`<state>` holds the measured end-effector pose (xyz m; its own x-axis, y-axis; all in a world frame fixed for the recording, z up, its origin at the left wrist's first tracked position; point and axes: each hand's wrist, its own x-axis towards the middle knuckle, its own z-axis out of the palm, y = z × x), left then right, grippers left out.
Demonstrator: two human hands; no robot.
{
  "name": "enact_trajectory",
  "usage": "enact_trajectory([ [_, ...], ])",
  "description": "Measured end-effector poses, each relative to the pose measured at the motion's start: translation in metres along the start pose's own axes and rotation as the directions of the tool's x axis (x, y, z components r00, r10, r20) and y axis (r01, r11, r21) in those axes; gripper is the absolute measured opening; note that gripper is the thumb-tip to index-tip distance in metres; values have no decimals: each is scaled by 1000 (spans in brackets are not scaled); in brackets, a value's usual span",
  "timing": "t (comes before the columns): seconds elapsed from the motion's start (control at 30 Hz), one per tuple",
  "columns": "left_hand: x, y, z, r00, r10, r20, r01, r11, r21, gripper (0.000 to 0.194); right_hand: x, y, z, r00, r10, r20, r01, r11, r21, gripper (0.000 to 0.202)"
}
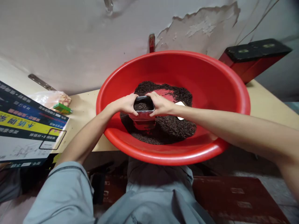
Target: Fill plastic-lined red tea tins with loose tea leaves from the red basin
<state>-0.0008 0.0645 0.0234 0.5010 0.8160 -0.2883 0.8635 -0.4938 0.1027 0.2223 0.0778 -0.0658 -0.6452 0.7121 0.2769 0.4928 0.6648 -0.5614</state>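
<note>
The person's left hand (127,104) and right hand (161,105) are both curled around one small open container (144,116), a hand to each side. Each hand spans its side from the far corner to the near one, thumb toward the person, so the mouth lies open between them. Whether the walls are stiff or soft cannot be told. Inside, below the rim, sit dark slender pieces (174,127), and more of the same lie heaped around and beneath the hands, thickest under the right wrist. All of this is within the large red basin (224,88) on the table (85,107), its near rim on the person's side of the hands.

To keep this hold sound, even pressure from both sides would seem best — too hard a squeeze might narrow the mouth, and a slack one could let the container tip. Fingertips look best kept at the corners, off the opening, with the mouth facing up so that the pieces stay in. The right forearm deserves care too: a small white object (180,111) lies right by that wrist, among the pieces, and a sideways sweep could knock it.
</note>
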Motion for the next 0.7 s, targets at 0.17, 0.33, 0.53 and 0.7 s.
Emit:
enact_trajectory([
  [0.17, -12, 5, -16, 1000, -25, -9, 26, 991, 131, 90, -1, -17, -7, 998, 16, -68, -16, 1000, 8, 87],
  [0.33, -18, 6, -17, 997, -36, 70, 22, 981, 191, 84, 0, -25, -12, 999, 27, 18, -27, 1000, 2, 85],
  [0.53, -9, 7, -15, 997, -25, 76, 7, 972, 233, 86, -2, -15, -12, 999, 43, 18, -43, 999, -1, 87],
  [0.7, 11, 2, -15, 995, -21, 96, 10, 994, 113, 88, 3, 4, -10, 998, 67, 12, -67, 997, 26, 87],
])
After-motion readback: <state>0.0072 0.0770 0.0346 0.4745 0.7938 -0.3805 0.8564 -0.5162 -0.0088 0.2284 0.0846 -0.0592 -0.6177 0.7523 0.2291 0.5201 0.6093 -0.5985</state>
